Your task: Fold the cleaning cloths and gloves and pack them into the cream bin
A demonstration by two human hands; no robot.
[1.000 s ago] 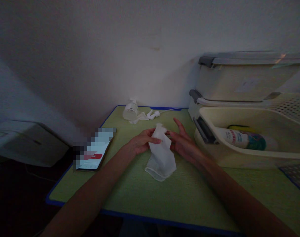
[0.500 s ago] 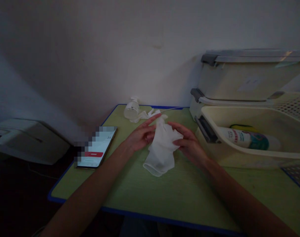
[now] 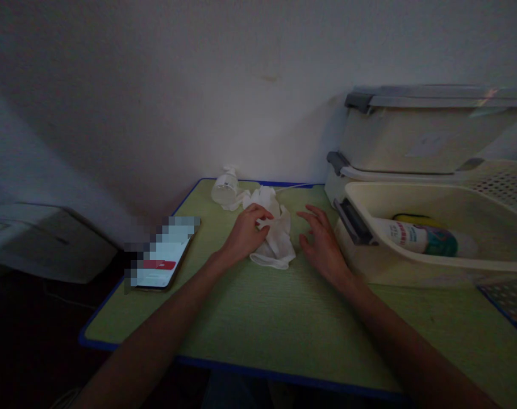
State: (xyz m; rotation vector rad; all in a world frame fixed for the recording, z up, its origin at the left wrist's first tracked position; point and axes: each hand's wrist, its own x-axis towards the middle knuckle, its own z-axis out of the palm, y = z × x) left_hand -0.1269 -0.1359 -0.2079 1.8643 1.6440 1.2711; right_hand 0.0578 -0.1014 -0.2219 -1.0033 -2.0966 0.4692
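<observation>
A thin white glove lies crumpled on the green table, its cuff toward me. Over its left edge is my left hand, thumb and fingers apart; I cannot tell whether the fingertips touch it. To the right of the glove, my right hand hovers with fingers spread and nothing in it. Beyond the glove, more crumpled white material lies beside a white round container tipped on its side. Where that material and the glove divide is hard to make out.
A phone, partly pixelated, lies on the table at left. To the right stands a cream bin holding a white-and-teal bottle. Behind it are stacked lidded boxes. A wall rises behind the table.
Both hands held the glove up between them before. It has been let go and now lies farther back on the table. The right hand has moved away from it, fingers opened.
</observation>
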